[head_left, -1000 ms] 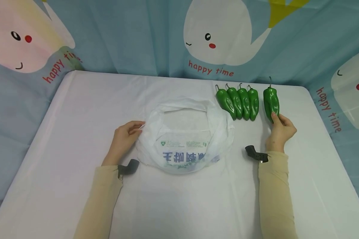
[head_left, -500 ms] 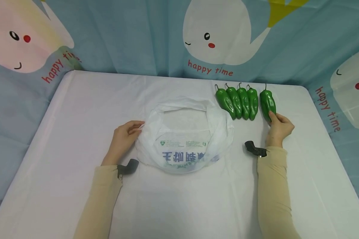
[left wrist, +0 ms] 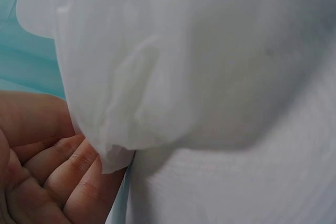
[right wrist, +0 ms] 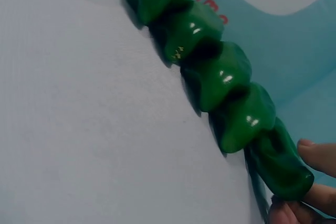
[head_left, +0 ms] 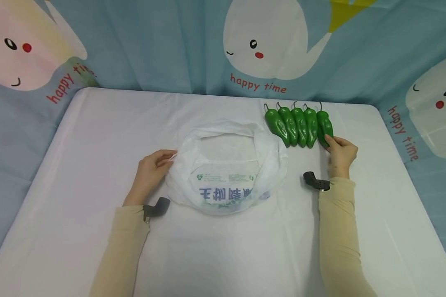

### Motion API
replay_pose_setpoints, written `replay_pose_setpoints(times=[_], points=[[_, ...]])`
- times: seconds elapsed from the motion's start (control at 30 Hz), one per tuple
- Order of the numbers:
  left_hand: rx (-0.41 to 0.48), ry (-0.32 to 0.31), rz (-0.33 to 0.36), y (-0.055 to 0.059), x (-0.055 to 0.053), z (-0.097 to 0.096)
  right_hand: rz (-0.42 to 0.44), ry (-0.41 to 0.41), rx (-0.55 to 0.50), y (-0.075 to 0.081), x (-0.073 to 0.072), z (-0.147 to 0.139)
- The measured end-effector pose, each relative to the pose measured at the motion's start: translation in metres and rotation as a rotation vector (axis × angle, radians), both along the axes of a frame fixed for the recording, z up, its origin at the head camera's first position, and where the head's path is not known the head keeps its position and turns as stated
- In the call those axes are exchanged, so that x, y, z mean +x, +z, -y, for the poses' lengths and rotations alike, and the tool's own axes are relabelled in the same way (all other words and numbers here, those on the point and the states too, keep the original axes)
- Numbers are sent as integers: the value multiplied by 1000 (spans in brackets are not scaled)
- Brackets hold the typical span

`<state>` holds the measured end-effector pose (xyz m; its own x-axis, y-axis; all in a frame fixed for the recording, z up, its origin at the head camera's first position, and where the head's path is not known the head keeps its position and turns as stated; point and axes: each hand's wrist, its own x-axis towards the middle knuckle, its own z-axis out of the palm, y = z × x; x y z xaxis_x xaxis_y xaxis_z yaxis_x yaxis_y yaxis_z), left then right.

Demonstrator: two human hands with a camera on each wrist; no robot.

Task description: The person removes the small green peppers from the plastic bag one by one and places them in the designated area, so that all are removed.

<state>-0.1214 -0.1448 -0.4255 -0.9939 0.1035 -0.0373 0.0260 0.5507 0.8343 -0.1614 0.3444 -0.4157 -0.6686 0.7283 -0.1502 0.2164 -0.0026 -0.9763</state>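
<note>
A white plastic bag (head_left: 226, 168) with blue and green print lies on the table, its mouth spread wide. My left hand (head_left: 151, 173) pinches the bag's left edge between thumb and fingers; the left wrist view shows the thin film (left wrist: 126, 103) at the fingertips. At the back right, several green peppers (head_left: 291, 127) lie side by side in a row, stems pointing away. My right hand (head_left: 342, 153) grips the lower tip of the rightmost green pepper (head_left: 324, 127). In the right wrist view this pepper (right wrist: 283, 163) lies close against its neighbour, thumb and fingers around its tip.
The table (head_left: 238, 255) has a white cloth. A blue curtain (head_left: 163, 45) with cartoon whales hangs along the back and sides. A small black wrist camera (head_left: 314, 180) sits on the right sleeve, another black camera (head_left: 157, 207) on the left.
My right hand has moved the held pepper left and lowered it, bringing it up beside the others in the row. The left hand keeps its pinch on the bag. The view has shifted slightly.
</note>
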Motion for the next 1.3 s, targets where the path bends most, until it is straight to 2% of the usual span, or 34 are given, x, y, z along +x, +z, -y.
replay_pose_setpoints(times=[0.17, 0.47, 0.83, 1.3], points=[[5, -4, -2, 0, 0, 1, 30, 39, -25, 3, 2, -4], [6, -3, 0, 2, 0, 0, 3, 75, -96, 2, 4, -5], [0, -2, -3, 1, 0, 0, 13, 185, -71, 3, 5, 0], [-1, -3, 2, 0, 0, 0, -33, 162, -125, 2, 4, -1]])
